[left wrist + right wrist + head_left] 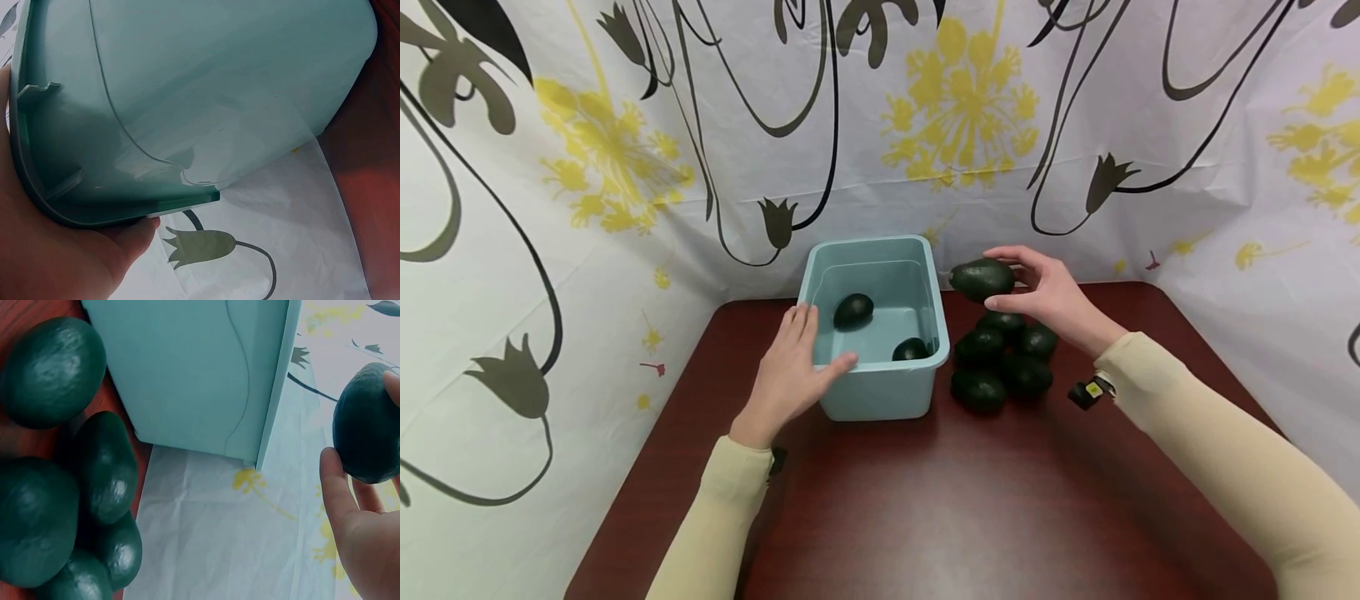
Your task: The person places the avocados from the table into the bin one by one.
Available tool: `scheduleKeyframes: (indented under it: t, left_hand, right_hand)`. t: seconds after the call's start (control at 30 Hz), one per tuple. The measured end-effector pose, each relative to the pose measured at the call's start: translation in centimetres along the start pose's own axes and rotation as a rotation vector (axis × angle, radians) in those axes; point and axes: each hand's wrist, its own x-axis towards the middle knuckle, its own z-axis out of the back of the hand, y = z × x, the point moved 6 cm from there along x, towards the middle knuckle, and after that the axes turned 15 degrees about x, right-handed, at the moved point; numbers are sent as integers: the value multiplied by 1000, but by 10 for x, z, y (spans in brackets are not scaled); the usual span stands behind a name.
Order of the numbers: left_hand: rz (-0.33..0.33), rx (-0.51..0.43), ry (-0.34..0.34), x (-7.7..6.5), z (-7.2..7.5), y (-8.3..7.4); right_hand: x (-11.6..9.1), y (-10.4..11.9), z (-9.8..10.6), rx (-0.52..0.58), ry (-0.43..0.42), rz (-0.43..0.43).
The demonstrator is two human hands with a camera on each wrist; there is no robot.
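My right hand (1048, 296) holds a dark green avocado (982, 280) between thumb and fingers, raised above a heap of avocados (1002, 358) to the right of the tub. In the right wrist view the same held avocado (369, 425) is off the table. The light blue plastic tub (880, 392) stands in the middle, with one avocado (853, 312) inside toward the left and another (911, 349) by the near right corner. At the tub's near left corner my left hand (786, 375) rests on the rim, fingers along the left side and thumb across the front.
A dark red-brown table (1000, 508) carries the tub and the heap. Behind and at both sides hangs a white cloth (865, 200) printed with yellow and grey flowers, close behind the tub's far edge. Each wrist wears a small black device (1086, 393).
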Motion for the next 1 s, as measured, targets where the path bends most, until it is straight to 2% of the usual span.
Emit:
scheduleKeyframes:
  t: [0.2,0.6,1.0]
  left_hand:
    - [0,3,2,0,-1,1]
    - [-9,28,31,0,0,-1]
    - [2,33,33,-1,1,0]
  right_hand:
    - [2,13,-15,4,13,2]
    - [17,-2,-25,7,58,40]
    - [17,20,-51,8,93,5]
